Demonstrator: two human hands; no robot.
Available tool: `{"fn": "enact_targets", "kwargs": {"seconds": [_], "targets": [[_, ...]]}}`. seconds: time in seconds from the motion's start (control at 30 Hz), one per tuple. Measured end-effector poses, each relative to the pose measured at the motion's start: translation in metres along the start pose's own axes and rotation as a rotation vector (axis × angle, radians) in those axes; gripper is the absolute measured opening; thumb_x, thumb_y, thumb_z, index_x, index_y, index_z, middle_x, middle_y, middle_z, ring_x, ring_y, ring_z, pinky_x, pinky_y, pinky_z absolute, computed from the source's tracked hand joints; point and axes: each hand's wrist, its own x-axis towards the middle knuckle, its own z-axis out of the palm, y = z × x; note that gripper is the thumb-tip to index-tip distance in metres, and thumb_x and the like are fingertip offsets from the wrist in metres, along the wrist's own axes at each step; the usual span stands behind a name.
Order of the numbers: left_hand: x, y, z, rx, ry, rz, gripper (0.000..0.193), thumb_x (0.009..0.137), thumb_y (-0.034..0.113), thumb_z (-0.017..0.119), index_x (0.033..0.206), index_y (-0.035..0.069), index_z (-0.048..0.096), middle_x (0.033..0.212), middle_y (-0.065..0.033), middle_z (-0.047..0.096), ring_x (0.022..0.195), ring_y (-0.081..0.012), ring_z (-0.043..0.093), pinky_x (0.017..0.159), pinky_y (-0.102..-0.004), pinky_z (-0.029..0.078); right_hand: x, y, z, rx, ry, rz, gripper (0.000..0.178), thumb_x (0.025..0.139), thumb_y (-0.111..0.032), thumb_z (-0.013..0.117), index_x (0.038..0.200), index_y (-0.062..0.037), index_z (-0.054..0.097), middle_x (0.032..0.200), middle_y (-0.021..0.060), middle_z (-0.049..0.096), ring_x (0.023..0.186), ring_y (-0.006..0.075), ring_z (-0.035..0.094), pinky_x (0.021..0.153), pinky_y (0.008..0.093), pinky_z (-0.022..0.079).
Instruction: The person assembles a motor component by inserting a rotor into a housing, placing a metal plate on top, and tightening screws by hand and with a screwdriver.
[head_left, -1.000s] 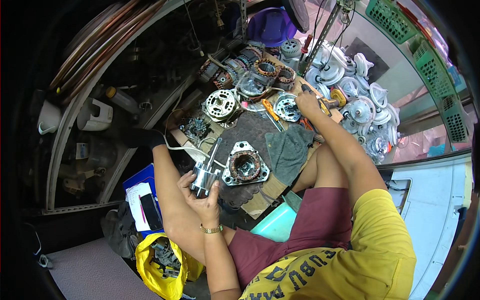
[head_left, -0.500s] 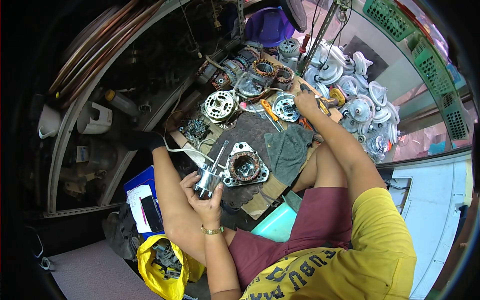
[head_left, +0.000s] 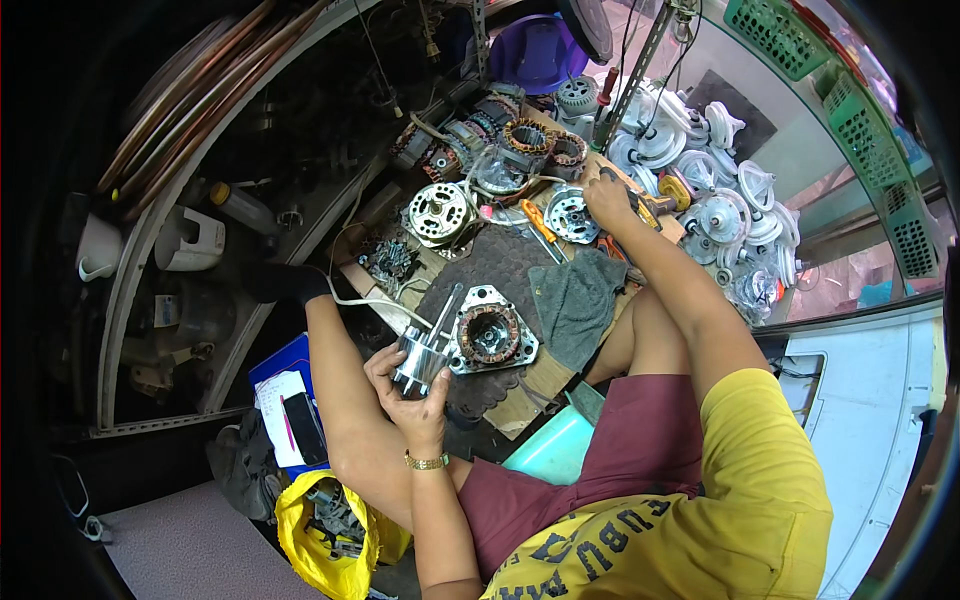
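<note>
My left hand [head_left: 408, 392] is closed around a shiny cylindrical motor rotor [head_left: 420, 362], its long shaft slanting up and away. Just right of it, a motor stator with copper windings [head_left: 489, 335] sits in a three-cornered metal housing on a dark mat [head_left: 465, 262]. My right hand [head_left: 606, 204] reaches to the far right of the work board, fingers curled down beside a dark tool; what they hold is hard to make out. Near that hand lie a round metal motor cover [head_left: 572, 215] and an orange-handled tool [head_left: 537, 218]. A grey-green cloth [head_left: 578, 305] lies nearer me.
Another motor end cover [head_left: 440, 213] and a heap of small metal parts [head_left: 388, 260] lie at the board's left. Several wound stators [head_left: 528, 137] stand behind. White plastic-wrapped parts [head_left: 720, 215] pile up at right. A yellow bag [head_left: 322, 535] and a turquoise basin [head_left: 552, 447] are near my legs.
My right hand has shifted very slightly left and away from me. My left hand and the rotor have tilted a little to the right; the other parts stay put.
</note>
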Motion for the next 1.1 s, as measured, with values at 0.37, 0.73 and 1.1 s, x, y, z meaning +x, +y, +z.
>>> {"fn": "enact_targets", "kwargs": {"seconds": [0.37,0.73,1.1], "targets": [[0.0,0.002,-0.002,-0.04,-0.003,-0.007,0.054,0.064,0.01,0.084,0.108,0.006,0.053,0.117,-0.0136,0.051,0.113,-0.0271,0.051,0.103,-0.0388,0.039,-0.01,-0.003,-0.004,-0.044,-0.106,-0.034,0.015,0.085,-0.013,0.062,0.089,-0.008,0.075,0.099,0.0098,0.071,0.101,0.0269,0.064,0.078,0.0456,0.052],[-0.002,0.0,-0.005,-0.041,-0.026,-0.021,0.052,0.063,0.009,0.083,0.107,0.006,0.054,0.117,-0.0126,0.052,0.113,-0.0263,0.051,0.103,-0.0375,0.038,-0.007,-0.021,-0.013,-0.01,-0.109,-0.071,0.013,0.083,-0.013,0.064,0.087,-0.0091,0.076,0.098,0.0095,0.072,0.101,0.0269,0.065,0.079,0.0439,0.055],[-0.006,-0.001,-0.01,-0.272,0.048,-0.192,0.055,0.069,0.007,0.081,0.115,0.003,0.051,0.118,-0.0094,0.051,0.112,-0.0197,0.051,0.102,-0.0328,0.04,-0.017,-0.023,-0.013,0.046,-0.14,-0.001,0.015,0.082,-0.011,0.062,0.087,-0.0069,0.076,0.096,0.0122,0.073,0.098,0.0295,0.068,0.077,0.0422,0.056]]}}
